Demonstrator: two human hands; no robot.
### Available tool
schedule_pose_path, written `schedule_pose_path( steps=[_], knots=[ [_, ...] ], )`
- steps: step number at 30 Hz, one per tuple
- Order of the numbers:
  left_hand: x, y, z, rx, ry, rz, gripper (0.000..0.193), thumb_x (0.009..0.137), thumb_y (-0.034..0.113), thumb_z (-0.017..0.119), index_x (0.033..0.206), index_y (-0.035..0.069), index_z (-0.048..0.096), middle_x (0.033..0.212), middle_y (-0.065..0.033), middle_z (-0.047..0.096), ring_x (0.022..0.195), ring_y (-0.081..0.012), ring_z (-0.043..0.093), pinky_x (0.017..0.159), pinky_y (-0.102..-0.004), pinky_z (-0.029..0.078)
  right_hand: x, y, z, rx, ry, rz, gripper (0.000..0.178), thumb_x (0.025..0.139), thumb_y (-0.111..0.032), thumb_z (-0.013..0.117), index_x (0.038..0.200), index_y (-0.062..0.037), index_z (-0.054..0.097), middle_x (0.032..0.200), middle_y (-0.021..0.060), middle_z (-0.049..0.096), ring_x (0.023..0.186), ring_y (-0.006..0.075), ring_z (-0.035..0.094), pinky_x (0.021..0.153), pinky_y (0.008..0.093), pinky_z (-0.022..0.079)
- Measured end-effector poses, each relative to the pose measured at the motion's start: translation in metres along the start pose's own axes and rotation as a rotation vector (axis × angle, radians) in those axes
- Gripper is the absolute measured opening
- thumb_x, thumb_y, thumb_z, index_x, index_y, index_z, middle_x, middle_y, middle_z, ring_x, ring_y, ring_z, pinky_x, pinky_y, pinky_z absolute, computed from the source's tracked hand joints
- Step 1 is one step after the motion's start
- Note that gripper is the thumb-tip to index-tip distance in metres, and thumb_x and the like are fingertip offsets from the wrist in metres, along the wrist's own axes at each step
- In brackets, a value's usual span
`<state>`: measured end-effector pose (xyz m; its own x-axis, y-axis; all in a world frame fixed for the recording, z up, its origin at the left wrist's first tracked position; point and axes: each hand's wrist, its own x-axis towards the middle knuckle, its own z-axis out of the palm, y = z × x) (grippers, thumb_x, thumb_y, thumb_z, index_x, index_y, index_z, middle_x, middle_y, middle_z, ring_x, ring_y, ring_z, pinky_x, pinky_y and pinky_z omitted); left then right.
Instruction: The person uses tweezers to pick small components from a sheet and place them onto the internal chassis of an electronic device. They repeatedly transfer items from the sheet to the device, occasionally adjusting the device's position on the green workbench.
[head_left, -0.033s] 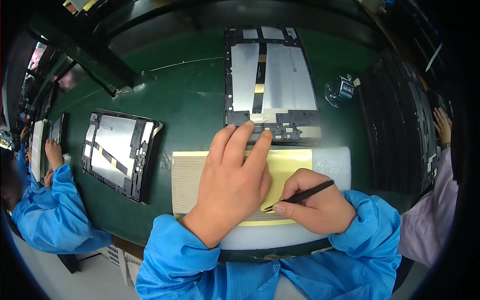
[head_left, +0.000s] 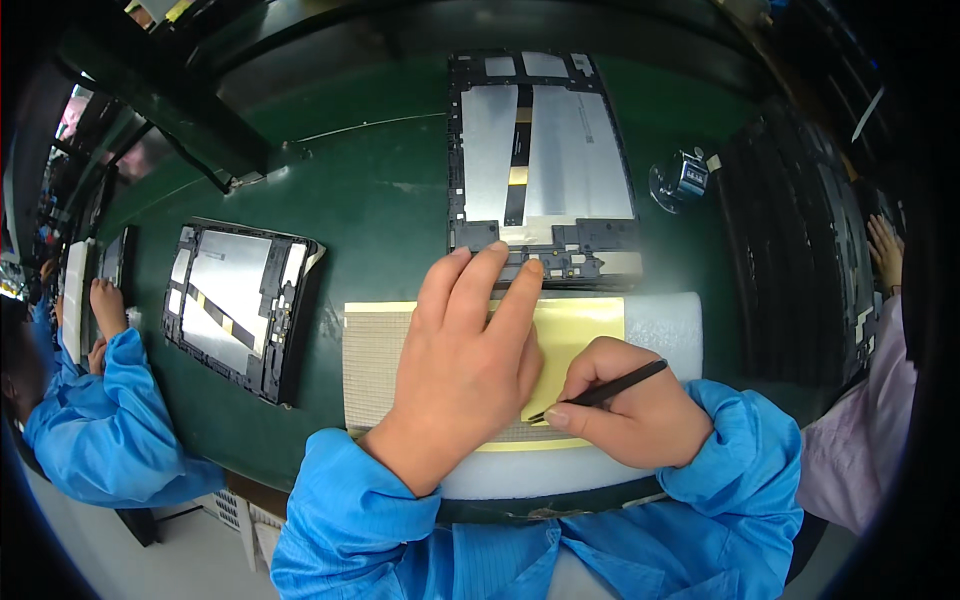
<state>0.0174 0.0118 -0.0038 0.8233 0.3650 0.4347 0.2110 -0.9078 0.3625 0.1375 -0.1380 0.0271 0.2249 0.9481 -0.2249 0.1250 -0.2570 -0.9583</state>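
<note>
My left hand (head_left: 460, 345) lies flat with fingers spread over a sheet (head_left: 375, 370) of small greyish-tan pieces in rows on yellow backing. Its fingertips reach up to the near edge of a tablet frame (head_left: 580, 150) with a silver back and a black ribbon strip. In my right hand (head_left: 640, 405) is a pair of black tweezers (head_left: 625, 383), held like a pen. The tweezers' tips touch or hover just over the sheet near the bared yellow part (head_left: 590, 325); whether they grip a piece is too small to tell. White foam (head_left: 665, 330) lies under the sheet.
Another tablet frame (head_left: 235, 300) lies to the left on the green table (head_left: 380, 200). A small clear-and-silver device (head_left: 688, 178) stands right of the far frame. Dark panels (head_left: 790, 240) are stacked at the right. Co-workers' hands (head_left: 107, 305) show at both sides.
</note>
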Motion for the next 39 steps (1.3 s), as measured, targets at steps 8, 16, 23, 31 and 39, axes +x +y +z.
schedule_pose_path(
  steps=[8,16,23,31,39],
  knots=[
    [0.003,0.002,-0.004,0.017,-0.028,-0.01,0.047,0.071,0.004,0.069,0.117,0.004,0.063,0.127,-0.0204,0.051,0.119,-0.0427,0.045,0.102,-0.0481,0.04,0.009,-0.001,-0.02,0.271,0.276,-0.166,0.017,0.084,0.0,0.072,0.089,-0.0017,0.056,0.083,0.0062,0.061,0.079,0.0127,0.064,0.069,0.0269,0.052],
    [0.006,0.004,-0.006,-0.013,-0.058,-0.004,0.046,0.071,0.004,0.068,0.116,0.002,0.063,0.126,-0.022,0.051,0.118,-0.0439,0.044,0.103,-0.0491,0.039,0.051,-0.011,-0.065,0.115,0.334,-0.124,0.019,0.085,-0.001,0.072,0.088,-0.001,0.053,0.081,0.0062,0.059,0.076,0.0113,0.065,0.064,0.0227,0.053],
    [0.007,0.004,-0.007,-0.002,-0.082,-0.004,0.045,0.071,0.004,0.067,0.116,0.001,0.063,0.126,-0.023,0.051,0.118,-0.0447,0.044,0.102,-0.0507,0.038,0.052,-0.006,-0.068,-0.067,0.296,-0.203,0.018,0.084,-0.001,0.073,0.085,-0.0015,0.055,0.081,0.0046,0.056,0.071,0.0088,0.057,0.061,0.024,0.049],
    [0.005,0.003,-0.007,-0.008,-0.059,0.003,0.045,0.072,0.004,0.066,0.117,0.001,0.063,0.126,-0.0231,0.05,0.118,-0.0447,0.044,0.102,-0.0506,0.039,0.047,-0.01,-0.064,-0.2,0.226,-0.339,0.017,0.084,-0.001,0.072,0.086,-0.0015,0.056,0.081,0.0052,0.055,0.072,0.0099,0.055,0.061,0.0243,0.046],
    [0.005,0.005,-0.008,0.002,-0.056,0.006,0.047,0.072,0.004,0.067,0.118,0.001,0.062,0.127,-0.0229,0.05,0.118,-0.0448,0.043,0.103,-0.0503,0.038,0.046,-0.009,-0.062,-0.173,0.231,-0.312,0.014,0.085,-0.001,0.07,0.085,-0.0014,0.056,0.081,0.0053,0.055,0.072,0.0101,0.052,0.062,0.0256,0.045]
  ],
)
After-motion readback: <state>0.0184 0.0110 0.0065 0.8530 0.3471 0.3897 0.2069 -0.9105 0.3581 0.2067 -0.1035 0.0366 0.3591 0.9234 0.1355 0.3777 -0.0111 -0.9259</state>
